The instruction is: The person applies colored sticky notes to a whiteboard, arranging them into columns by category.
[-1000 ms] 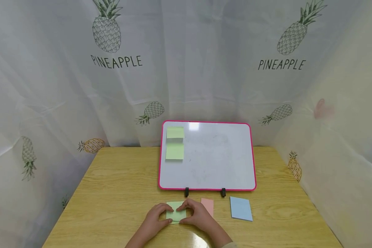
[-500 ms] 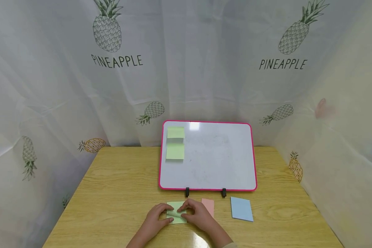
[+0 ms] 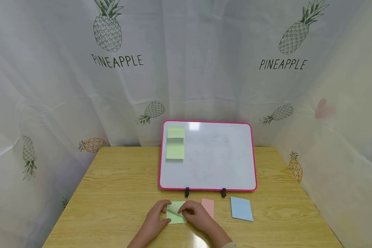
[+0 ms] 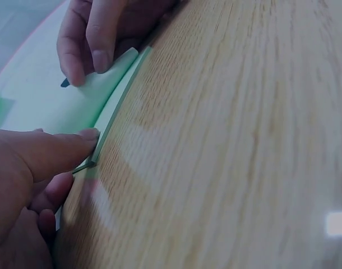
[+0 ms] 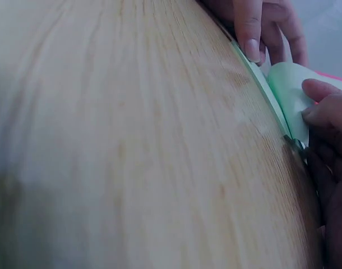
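Fingers of both my hands work on the green sticky-note pad (image 3: 176, 213), which lies flat on the wooden table (image 3: 117, 193) just in front of the whiteboard's feet; my left hand (image 3: 156, 217) curls at the pad's left edge with the thumb tip pressed against the side of the stack, as the left wrist view shows, so the block stays down while the top sheet comes away; my right hand (image 3: 196, 214) has its fingertips bent onto the top green sheet (image 4: 106, 75), which bows up off the pad under them, so it peels from the loose edge rather than tearing; neither hand is slack, both being curled onto the paper. To the right of my right hand lies a pink sticky-note pad (image 3: 208, 206), partly hidden by my knuckles, and further right, apart from it, a blue sticky-note pad (image 3: 241, 208); they sit in a row along the board's foot, within easy reach. The pink-framed whiteboard (image 3: 217, 158) leans back on two black clips (image 3: 187, 192), and two green notes (image 3: 175, 142) are stuck one above the other in its upper left corner. The table is pale oak-grained laminate with a glossy glare near me; white translucent curtains (image 3: 49, 86) printed with pineapples and the word PINEAPPLE close in three sides.
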Motion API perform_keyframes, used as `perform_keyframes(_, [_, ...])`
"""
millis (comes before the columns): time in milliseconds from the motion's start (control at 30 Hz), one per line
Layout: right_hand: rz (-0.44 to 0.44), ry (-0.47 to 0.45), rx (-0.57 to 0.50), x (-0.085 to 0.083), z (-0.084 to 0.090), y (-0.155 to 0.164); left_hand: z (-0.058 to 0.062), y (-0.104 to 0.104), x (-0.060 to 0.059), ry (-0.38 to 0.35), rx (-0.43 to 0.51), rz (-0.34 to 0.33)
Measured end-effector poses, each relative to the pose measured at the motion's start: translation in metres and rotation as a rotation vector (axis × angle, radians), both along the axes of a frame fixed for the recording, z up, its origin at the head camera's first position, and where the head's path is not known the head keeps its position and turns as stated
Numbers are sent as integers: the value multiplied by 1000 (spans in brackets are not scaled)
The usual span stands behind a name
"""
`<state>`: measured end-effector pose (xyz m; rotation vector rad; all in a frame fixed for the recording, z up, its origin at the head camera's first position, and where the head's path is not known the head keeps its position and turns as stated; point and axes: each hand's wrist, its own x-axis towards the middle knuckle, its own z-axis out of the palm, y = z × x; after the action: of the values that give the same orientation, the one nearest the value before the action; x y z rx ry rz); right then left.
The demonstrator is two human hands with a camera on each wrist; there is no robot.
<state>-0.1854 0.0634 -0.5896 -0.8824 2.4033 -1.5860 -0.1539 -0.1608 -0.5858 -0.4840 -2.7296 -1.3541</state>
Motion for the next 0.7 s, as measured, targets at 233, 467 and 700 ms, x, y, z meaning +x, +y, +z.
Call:
perform_keyframes(233, [8,-45,-50,-1,4,1,5,0,1,-97,-2,20])
perform_keyframes(467, [-16,-152,-84,-4,6,1,7,0,2,-120,-11,11])
perform_keyframes(700, [-90,-112,34,-9,14,0,7,0,1,-105,-13,18])
